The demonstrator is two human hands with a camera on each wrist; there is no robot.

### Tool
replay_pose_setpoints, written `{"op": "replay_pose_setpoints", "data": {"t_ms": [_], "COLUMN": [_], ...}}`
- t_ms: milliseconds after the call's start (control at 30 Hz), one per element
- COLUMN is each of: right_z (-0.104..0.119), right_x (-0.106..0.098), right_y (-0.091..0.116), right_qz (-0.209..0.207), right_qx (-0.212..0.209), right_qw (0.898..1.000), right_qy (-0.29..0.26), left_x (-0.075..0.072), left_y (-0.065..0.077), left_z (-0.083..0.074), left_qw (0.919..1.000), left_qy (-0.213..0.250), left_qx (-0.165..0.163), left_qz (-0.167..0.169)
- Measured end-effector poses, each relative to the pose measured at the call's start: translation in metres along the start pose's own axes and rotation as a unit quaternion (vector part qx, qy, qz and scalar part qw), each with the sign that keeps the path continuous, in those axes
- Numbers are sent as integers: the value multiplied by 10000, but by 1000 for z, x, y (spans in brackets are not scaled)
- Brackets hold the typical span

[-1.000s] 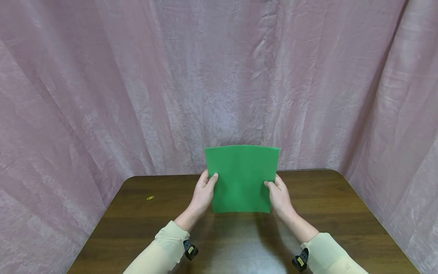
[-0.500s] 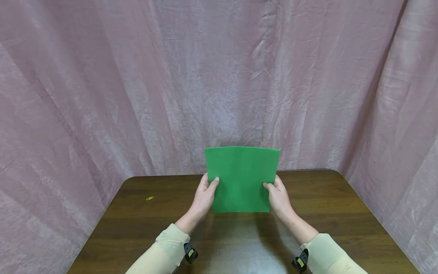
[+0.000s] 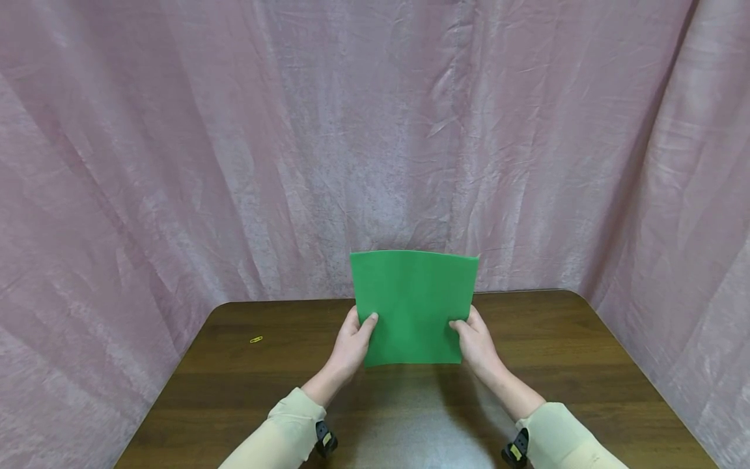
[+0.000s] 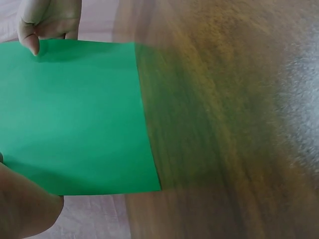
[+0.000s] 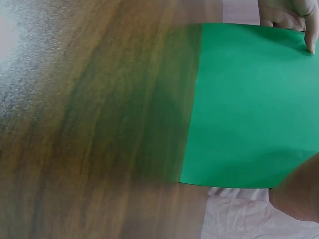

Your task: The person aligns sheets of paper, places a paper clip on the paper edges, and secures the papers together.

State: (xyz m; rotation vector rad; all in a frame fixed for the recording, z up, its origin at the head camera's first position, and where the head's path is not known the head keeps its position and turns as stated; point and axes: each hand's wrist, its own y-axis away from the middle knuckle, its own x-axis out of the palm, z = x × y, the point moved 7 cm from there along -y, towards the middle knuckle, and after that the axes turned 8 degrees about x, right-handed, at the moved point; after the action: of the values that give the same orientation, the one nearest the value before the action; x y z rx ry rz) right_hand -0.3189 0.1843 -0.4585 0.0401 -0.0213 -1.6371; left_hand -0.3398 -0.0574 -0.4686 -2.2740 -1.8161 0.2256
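A green sheet of paper (image 3: 413,303) stands nearly upright over the middle of the table, facing me. Its top edge bows slightly. My left hand (image 3: 349,344) pinches the left side edge, thumb on the near face and fingers behind. On the opposite edge my right hand (image 3: 478,345) grips the same way. In the left wrist view the paper (image 4: 84,114) shows flat and plain, with the right hand (image 4: 52,22) at its far edge. The right wrist view has the paper (image 5: 249,109) too, with the left hand (image 5: 289,15) beyond. The fingers behind the sheet are mostly hidden.
A small yellow paper clip (image 3: 256,339) lies on the brown wooden table (image 3: 556,365), left of the hands. Pink curtains (image 3: 375,130) hang behind the table and along its sides. Each wrist wears a black strap-on camera (image 3: 325,438).
Both hands have slid a little down the paper's side edges, the left one slightly more. The sheet itself stays in nearly the same place. The paper clip has not moved.
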Motion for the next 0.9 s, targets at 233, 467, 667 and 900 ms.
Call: {"op": "replay_pose_setpoints", "data": {"t_ms": [233, 467, 667, 900], "right_z": [-9, -12, -13, -12], "right_x": [1, 2, 3, 3], "right_y": [-1, 1, 0, 1], "right_qz": [80, 217, 205, 197], "right_qx": [124, 39, -35, -1], "right_qw": [9998, 9997, 9998, 9998], "right_qy": [-122, -62, -32, -32], "left_x": [1, 3, 2, -1], "left_y": [2, 3, 2, 2], "left_z": [8, 11, 12, 7], "left_qw": [10000, 9999, 9997, 9996], "left_qy": [-26, 89, 108, -48], "left_qx": [24, 52, 153, 131], "left_qz": [-87, -116, -127, -233]}}
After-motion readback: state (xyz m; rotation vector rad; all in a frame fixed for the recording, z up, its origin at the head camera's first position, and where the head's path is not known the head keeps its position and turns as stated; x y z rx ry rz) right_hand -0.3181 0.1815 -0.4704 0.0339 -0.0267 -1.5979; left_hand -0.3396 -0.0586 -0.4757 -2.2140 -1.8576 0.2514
